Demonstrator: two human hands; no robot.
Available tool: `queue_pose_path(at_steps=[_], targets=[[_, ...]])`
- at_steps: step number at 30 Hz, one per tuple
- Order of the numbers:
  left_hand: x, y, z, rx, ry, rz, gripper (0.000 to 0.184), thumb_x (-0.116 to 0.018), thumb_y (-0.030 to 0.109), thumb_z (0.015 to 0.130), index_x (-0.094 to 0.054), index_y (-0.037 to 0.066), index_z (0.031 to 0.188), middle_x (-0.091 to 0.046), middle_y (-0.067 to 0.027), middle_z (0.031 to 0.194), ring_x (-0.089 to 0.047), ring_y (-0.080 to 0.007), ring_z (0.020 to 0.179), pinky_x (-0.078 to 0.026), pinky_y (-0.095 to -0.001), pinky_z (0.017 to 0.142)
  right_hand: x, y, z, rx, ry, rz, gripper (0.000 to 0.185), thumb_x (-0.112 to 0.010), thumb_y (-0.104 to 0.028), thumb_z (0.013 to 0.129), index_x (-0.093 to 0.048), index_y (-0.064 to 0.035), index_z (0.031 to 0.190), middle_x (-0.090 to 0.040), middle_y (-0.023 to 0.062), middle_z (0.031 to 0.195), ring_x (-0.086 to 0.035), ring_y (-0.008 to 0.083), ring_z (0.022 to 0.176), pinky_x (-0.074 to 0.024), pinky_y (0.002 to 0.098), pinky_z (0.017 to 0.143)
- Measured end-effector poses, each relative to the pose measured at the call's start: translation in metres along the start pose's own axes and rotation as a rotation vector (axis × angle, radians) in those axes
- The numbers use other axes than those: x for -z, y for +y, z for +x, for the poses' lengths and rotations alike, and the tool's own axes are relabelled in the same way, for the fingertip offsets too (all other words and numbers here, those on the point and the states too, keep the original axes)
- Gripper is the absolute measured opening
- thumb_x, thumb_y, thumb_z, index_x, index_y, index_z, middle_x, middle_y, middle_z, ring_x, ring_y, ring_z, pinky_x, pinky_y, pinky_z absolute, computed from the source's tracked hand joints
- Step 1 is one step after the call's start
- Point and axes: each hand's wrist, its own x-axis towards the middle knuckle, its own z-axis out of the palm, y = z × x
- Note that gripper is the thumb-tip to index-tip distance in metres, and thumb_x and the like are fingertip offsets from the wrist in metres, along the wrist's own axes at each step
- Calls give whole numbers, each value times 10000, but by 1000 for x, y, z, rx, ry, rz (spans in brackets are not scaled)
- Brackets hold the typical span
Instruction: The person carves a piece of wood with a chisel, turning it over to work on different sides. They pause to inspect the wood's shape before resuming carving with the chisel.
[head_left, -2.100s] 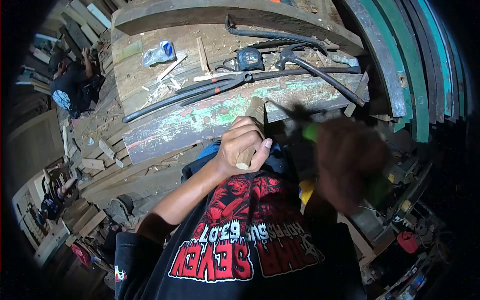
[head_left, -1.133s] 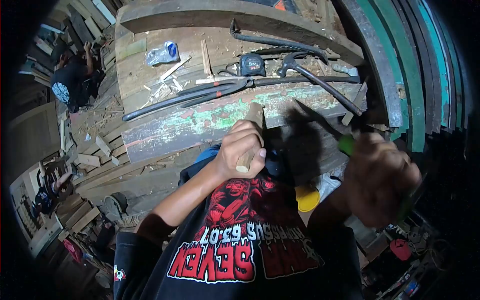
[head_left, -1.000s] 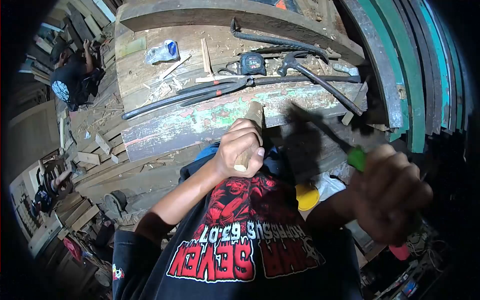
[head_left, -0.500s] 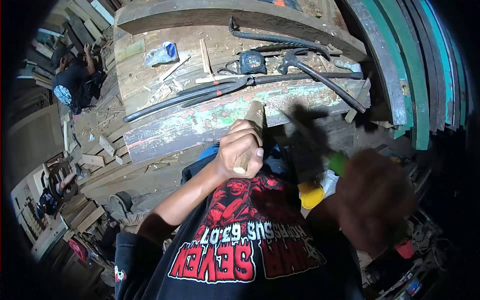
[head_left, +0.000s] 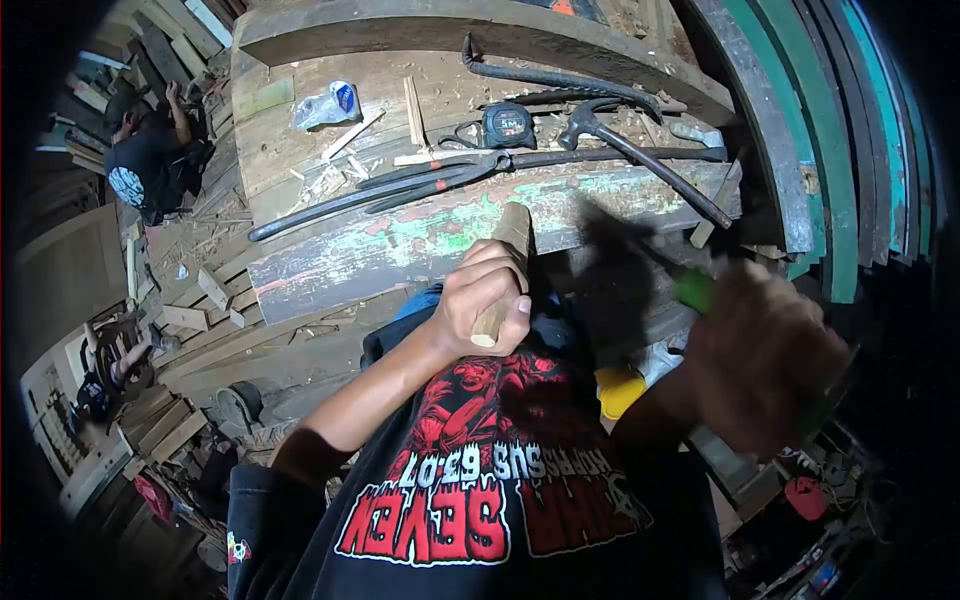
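Observation:
My left hand (head_left: 478,292) is closed around a short wooden stick (head_left: 515,228) with roughly cut faces. The stick's far end lies over the edge of a board (head_left: 340,255) with peeling green and white paint, and its near end points at my shirt. To the right, my right hand (head_left: 765,360) is raised and blurred, wrapped round the green handle (head_left: 693,290) of a knife. Its dark blade points up and left toward the stick, apart from it; the blade's outline is smeared and merges with a shadow.
Beyond the board lie long-handled pincers (head_left: 440,182), a hammer (head_left: 640,150), a tape measure (head_left: 507,126), a bent iron bar (head_left: 560,78) and a crumpled plastic cup (head_left: 328,106). Planks (head_left: 840,150) lean at right. A person (head_left: 150,160) sits at the upper left.
My right hand has moved slightly up and right, and the knife has drawn back from the stick. My left hand and the stick stay almost where they were.

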Motion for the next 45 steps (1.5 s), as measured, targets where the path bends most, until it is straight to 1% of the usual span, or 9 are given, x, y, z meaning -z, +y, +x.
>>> queue_pose_path(at_steps=[1,5,9,16,23,29,36,38,45], targets=[[-1,0,0,-3,7,0,163,-699,27,798,-557,42,719,-627,-113,742,-599,-299,690,-477,-409,716,1,21,-3,-95,31,133,134,-618,-205,914,-647,-109,824,-608,39,725,-583,155,623,-440,361,591],[-2,3,0,10,15,21,172,-705,31,807,-558,42,719,-625,-110,735,-598,-296,684,-476,-408,710,10,74,-32,-81,-76,-616,331,-695,-289,961,-557,-86,738,-553,41,677,-557,171,606,-459,338,600],[-3,0,-1,5,10,11,196,-710,16,796,-542,62,706,-632,-91,732,-607,-285,684,-481,-401,715,11,27,6,-36,50,163,264,-649,-170,939,-505,-108,727,-503,10,610,-478,136,508,-363,314,524],[-7,6,3,13,20,50,208,-727,14,796,-544,71,717,-642,-81,735,-617,-266,695,-490,-388,732,6,41,-22,-52,-68,-839,193,-585,-160,968,-565,-108,784,-587,7,667,-562,152,567,-410,310,553],[-6,5,4,17,19,48,221,-723,7,801,-531,68,710,-627,-90,726,-601,-280,684,-476,-401,706,20,29,-6,-52,173,171,175,-556,-113,955,-486,-111,795,-429,18,612,-386,138,521,-319,347,560],[-6,5,3,31,0,50,217,-720,8,806,-533,68,714,-630,-89,728,-601,-283,686,-472,-398,724,16,52,-15,-60,88,-165,221,-561,-52,937,-419,-121,782,-428,-1,607,-366,120,496,-288,320,549],[-7,4,1,5,-13,74,217,-669,35,894,-543,44,718,-634,-98,722,-597,-267,673,-491,-379,689,15,26,-5,25,72,5,263,-650,-55,914,-436,-113,773,-470,21,620,-445,127,550,-329,322,517],[-5,5,3,3,-20,90,212,-668,34,893,-544,43,720,-634,-97,722,-597,-267,674,-492,-379,687,34,60,-42,-64,110,-547,249,-672,-76,899,-455,-107,782,-486,30,632,-448,126,556,-339,315,521],[-8,5,4,40,2,55,232,-707,14,845,-523,72,717,-633,-86,729,-586,-270,672,-454,-387,708,22,36,-2,94,77,-35,239,-568,-36,948,-407,-118,791,-430,5,615,-402,122,524,-310,321,551]])
